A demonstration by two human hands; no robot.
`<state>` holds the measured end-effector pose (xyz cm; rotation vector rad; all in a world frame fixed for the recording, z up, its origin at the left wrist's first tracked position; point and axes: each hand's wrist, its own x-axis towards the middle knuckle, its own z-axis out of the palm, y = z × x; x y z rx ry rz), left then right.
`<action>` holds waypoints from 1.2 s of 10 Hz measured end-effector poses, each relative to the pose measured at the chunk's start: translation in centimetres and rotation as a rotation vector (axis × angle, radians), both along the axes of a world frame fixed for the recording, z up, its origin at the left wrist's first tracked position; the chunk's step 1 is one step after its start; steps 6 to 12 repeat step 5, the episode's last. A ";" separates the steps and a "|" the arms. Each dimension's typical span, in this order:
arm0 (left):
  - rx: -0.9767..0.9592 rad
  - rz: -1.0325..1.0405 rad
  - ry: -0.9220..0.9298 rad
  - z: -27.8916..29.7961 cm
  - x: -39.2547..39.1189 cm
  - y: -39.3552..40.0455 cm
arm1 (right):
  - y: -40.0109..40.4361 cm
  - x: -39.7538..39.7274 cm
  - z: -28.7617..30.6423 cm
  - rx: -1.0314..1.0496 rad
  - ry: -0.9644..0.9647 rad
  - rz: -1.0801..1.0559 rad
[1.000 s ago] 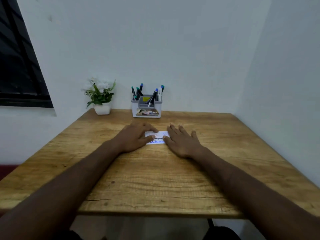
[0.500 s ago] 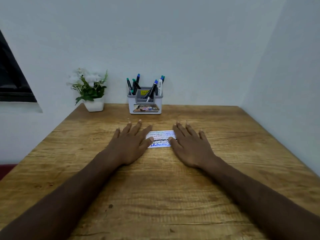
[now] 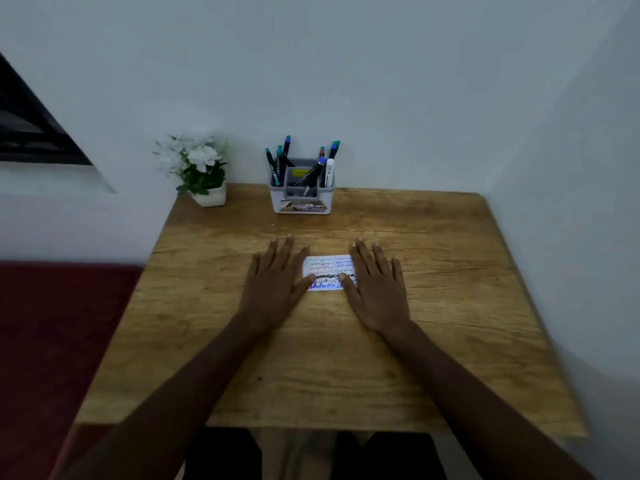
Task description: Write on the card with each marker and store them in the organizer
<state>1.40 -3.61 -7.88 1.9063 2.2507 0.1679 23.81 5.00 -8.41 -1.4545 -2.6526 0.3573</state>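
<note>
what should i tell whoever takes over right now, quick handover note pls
Left hand: open, flat on the table, thumb on the card's left edge.
Right hand: open, flat, thumb on the card's right edge.
Card: lies between the hands, covered in coloured writing.
Markers: all in the organizer at the back; none on the table.
Left: seemingly nothing.

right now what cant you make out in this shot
Head view only:
- The writing on the card: lines in several colours, too small to read.
- The card's left and right ends: under the left hand and right hand, which lie flat.
- The lower parts of the markers: hidden inside the organizer.
- The label on the organizer's front: too small and blurred to read.
- Under the table: dark.
</note>
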 end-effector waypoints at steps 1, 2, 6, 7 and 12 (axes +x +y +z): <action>-0.075 -0.007 -0.019 1.6 -0.1 -0.5 | -0.6 -0.2 2.0 -0.094 -0.021 -0.027; -0.130 -0.034 -0.020 2.5 -0.1 -0.5 | -0.7 -0.3 2.4 -0.135 -0.015 -0.050; -0.128 0.007 -0.042 2.8 0.4 -0.8 | -0.6 -0.8 2.9 -0.135 0.000 -0.067; -0.128 0.007 -0.042 2.8 0.4 -0.8 | -0.6 -0.8 2.9 -0.135 0.000 -0.067; -0.128 0.007 -0.042 2.8 0.4 -0.8 | -0.6 -0.8 2.9 -0.135 0.000 -0.067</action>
